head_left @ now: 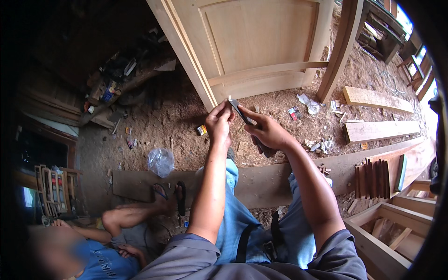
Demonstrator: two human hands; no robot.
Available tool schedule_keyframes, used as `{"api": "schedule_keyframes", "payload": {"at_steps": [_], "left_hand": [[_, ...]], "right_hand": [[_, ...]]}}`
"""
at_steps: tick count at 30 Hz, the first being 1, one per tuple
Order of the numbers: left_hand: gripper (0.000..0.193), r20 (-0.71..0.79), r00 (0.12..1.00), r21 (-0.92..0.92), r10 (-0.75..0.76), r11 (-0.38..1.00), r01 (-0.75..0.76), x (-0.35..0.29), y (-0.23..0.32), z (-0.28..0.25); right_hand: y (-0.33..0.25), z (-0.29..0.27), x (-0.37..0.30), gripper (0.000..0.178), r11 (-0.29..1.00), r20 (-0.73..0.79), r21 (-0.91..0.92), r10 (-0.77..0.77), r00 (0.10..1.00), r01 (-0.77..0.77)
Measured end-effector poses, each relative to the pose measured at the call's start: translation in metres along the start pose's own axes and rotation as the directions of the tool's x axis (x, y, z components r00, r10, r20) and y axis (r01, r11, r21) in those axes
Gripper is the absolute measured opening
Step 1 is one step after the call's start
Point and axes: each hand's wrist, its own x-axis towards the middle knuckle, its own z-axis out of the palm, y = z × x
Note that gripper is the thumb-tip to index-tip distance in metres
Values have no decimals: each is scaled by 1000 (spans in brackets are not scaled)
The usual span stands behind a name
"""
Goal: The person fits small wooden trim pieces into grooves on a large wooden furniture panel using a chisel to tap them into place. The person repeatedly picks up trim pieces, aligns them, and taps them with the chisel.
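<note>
Tool [241, 111]: slim dark thing out in front of the body, over the shavings-covered floor [182, 122]; tip points up-left and away from the person, long axis slanting back down-right into the palm
Right hand [271, 134]: wrapped firmly round the tool, index finger stretched along it
Left hand [219, 122]: fingers bunched right by the tip, can't tell if they're pinching anything
Pale bit [229, 97]: at the tip, too small to make out
Door [261, 35]: bottom corner just past the left fingers, so tight there
Right side: more room, shavings and litter as far as the post [341, 53]
Knees: apart, long board [140, 184] crossing the floor beneath
Further right: two planks [380, 99], dark strips [372, 179] stacked
Lower left: seated co-worker [105, 259], plastic bag [161, 162] near their sandals [180, 196]
</note>
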Motion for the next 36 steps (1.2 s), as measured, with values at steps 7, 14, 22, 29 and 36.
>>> {"api": "schedule_keyframes", "payload": {"at_steps": [7,14,22,29,36], "left_hand": [[18,24,1000,39,16,999,-17,12,7,11],[17,87,990,71,-111,992,105,-25,7,-5],[24,86,994,-41,-69,997,72,0,14,-5],[24,35,999,6,37,999,-37,-3,9,1],[23,29,988,151,154,976,-156,0,4,3]], "right_hand": [[-18,49,6,57,977,-307,201,138,942,-77],[-8,-27,31,61,809,-733,482,162,661,336],[-5,20,6,63,932,-165,333,-94,982,145],[-19,28,10,63,980,-147,186,-43,988,71],[-17,27,5,63,988,-123,152,10,992,9]]}}
